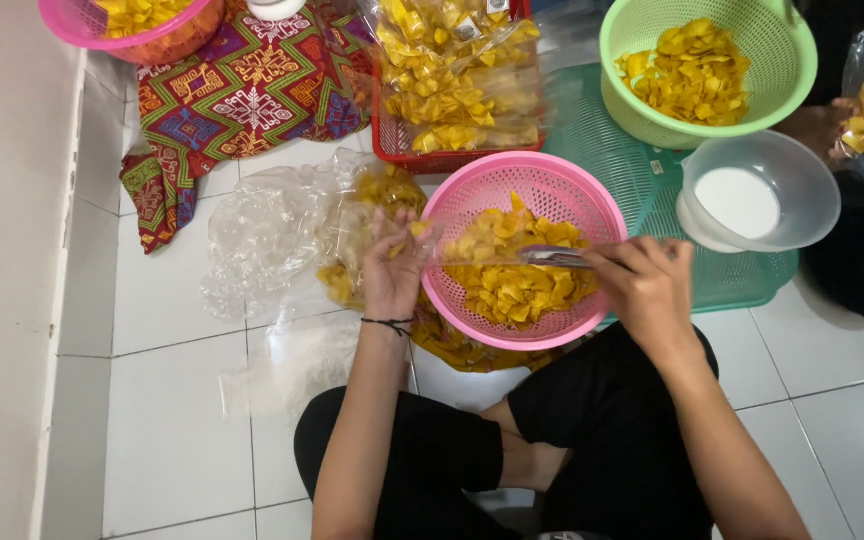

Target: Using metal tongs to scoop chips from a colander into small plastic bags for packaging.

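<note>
Seen from above, seated cross-legged on white floor tiles [182,420]. Left hand [392,265] pinching yellow chips [512,275] beside a clear plastic bag [282,235]; right hand [647,285] closed around metal tongs [552,257] over the pink basket [527,180] of chips

We see our pink colander [472,190], round and upright on our lap, half full of yellow chips [517,275].

The pink basket [527,180] is perforated matt plastic; the chips [517,275] in it look dry and rough. Clear bags [272,235] are glossy, crinkled film. The floor [177,400] is smooth, shiny white tile; the patterned cloth [242,95] is woven.
</note>
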